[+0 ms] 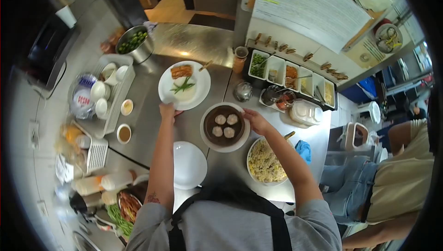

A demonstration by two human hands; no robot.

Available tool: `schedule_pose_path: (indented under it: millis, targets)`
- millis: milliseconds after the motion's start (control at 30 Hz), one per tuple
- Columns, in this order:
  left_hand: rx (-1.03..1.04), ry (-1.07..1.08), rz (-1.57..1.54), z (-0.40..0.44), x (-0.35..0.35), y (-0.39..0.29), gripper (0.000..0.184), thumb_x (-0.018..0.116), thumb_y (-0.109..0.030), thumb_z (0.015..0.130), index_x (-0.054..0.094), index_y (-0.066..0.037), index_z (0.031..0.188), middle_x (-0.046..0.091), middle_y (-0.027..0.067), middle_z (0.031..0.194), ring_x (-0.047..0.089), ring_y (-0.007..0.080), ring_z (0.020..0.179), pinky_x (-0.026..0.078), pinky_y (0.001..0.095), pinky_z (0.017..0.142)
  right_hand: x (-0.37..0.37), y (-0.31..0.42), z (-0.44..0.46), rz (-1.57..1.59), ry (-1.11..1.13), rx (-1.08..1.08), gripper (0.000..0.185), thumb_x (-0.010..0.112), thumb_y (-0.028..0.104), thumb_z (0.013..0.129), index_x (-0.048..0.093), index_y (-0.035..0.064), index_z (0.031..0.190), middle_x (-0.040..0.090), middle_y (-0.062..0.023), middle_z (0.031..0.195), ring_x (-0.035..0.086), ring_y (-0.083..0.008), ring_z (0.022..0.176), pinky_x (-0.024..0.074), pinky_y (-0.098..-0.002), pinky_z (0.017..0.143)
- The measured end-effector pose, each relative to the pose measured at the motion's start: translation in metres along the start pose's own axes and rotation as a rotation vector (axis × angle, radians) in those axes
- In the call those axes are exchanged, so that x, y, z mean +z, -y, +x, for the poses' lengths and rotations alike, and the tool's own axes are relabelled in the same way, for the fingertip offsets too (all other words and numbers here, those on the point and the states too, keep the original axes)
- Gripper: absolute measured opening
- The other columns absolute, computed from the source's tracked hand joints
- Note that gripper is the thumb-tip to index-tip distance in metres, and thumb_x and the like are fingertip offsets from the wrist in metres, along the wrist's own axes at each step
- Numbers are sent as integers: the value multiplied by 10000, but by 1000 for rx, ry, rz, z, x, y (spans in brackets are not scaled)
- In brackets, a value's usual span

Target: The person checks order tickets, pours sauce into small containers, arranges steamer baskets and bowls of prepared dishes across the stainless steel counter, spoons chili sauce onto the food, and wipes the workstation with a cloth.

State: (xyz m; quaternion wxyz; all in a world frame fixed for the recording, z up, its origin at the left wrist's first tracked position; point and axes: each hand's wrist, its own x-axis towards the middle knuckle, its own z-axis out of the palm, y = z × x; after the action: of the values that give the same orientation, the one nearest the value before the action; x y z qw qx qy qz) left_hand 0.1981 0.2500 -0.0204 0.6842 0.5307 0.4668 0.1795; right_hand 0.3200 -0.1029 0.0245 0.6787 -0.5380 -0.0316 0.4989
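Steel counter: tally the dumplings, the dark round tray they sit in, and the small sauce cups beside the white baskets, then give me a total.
Dumplings: 4
Dark round tray: 1
Small sauce cups: 2
Total: 7

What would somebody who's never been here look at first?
Probably the round brown steamer with four pale dumplings, on a white plate in the middle, the right hand at its edge. Next, the plate of reddish food and green strips, held by the left hand. The big heap of fried rice at lower right stands out too.
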Motion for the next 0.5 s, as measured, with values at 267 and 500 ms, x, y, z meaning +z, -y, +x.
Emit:
schedule_pose_path:
  millis: [267, 500]
  targets:
    - [14, -91, -146, 54, 29, -23, 387, 526, -10, 898, 401, 79, 1253, 576, 232, 1112, 679, 328, 848, 649, 411, 644, 9, 33, -2, -1315, -250, -306, 228, 627, 166, 882, 712, 81, 1075, 730, -90, 884, 689, -188, 859, 528, -317, 773]
    - [-14, 2, -181, 77, 23, -51, 443, 504, -117, 935, 396, 1, 1348, 636, 162, 1015, 679, 232, 815, 589, 333, 653, -93, 198, 3, -1252, -1088, -863, 330, 626, 244, 890, 607, 28, 1138, 669, -199, 860, 645, -369, 778, 498, -438, 694]
